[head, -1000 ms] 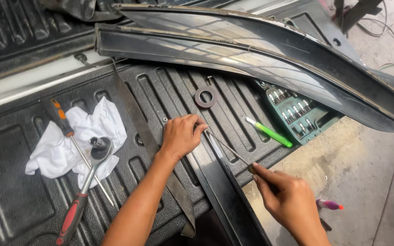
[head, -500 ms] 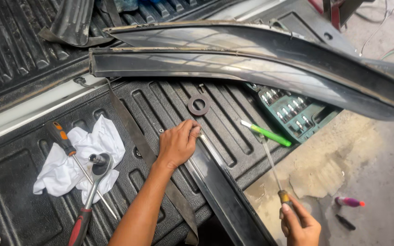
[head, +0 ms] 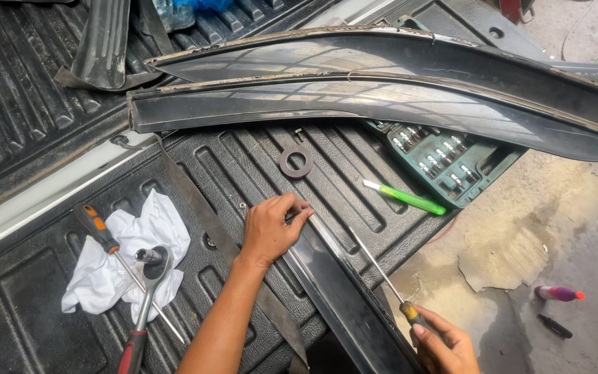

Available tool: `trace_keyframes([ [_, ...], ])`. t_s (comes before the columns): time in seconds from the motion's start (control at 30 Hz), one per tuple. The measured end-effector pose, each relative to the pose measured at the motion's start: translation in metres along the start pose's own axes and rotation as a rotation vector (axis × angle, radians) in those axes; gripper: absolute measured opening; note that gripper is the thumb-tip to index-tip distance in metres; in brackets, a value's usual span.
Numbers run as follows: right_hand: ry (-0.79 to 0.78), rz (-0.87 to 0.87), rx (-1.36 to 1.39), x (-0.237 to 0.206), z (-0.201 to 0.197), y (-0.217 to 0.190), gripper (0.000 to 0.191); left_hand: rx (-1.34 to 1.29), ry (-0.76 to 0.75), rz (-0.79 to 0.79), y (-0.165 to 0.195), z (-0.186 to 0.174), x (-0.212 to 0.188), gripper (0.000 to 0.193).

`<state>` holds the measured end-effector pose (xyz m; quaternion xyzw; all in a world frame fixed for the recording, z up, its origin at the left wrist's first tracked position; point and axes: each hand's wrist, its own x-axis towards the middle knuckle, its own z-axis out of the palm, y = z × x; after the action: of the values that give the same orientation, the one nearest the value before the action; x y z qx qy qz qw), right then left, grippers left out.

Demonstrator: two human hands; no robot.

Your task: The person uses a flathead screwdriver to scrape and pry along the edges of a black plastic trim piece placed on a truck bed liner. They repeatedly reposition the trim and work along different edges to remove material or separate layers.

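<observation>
A ribbed black truck bed liner carries two long curved dark visors and a third narrower dark strip, laid flat so its edge can be worked. The strip's upper end is pinned by the left hand, its grip closed on the edge, seemingly to steady it. A long thin screwdriver is held at its handle by the right hand, its grip closed and the shaft angled toward the strip.

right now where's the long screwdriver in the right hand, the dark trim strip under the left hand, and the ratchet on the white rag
long screwdriver (head: 375, 265), head view, middle of its metal shaft
dark trim strip (head: 344, 294), head view, its glossy top face
ratchet (head: 152, 262), head view, its round head
</observation>
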<state>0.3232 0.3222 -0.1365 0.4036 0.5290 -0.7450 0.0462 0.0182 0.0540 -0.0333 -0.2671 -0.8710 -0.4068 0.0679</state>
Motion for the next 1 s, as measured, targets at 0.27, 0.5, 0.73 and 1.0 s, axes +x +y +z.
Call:
trace_keyframes([
  [0.27,0.154,-0.625,-0.466,-0.035,0.044,-0.025,0.043,-0.092,0.035,0.007,-0.004,-0.003,-0.007,0.031],
  [0.5,0.325,-0.892,-1.035,-0.081,0.119,-0.106,0.037,-0.107,0.062,-0.038,-0.002,-0.008,-0.006,0.029],
  [0.73,0.320,-0.828,-1.259,-0.085,0.167,-0.141,0.038,-0.077,0.115,0.005,-0.009,-0.013,-0.002,0.019],
  [1.0,0.302,-0.788,-1.404,-0.075,0.184,-0.158,0.038,-0.113,0.113,-0.087,-0.016,-0.015,0.007,0.020],
])
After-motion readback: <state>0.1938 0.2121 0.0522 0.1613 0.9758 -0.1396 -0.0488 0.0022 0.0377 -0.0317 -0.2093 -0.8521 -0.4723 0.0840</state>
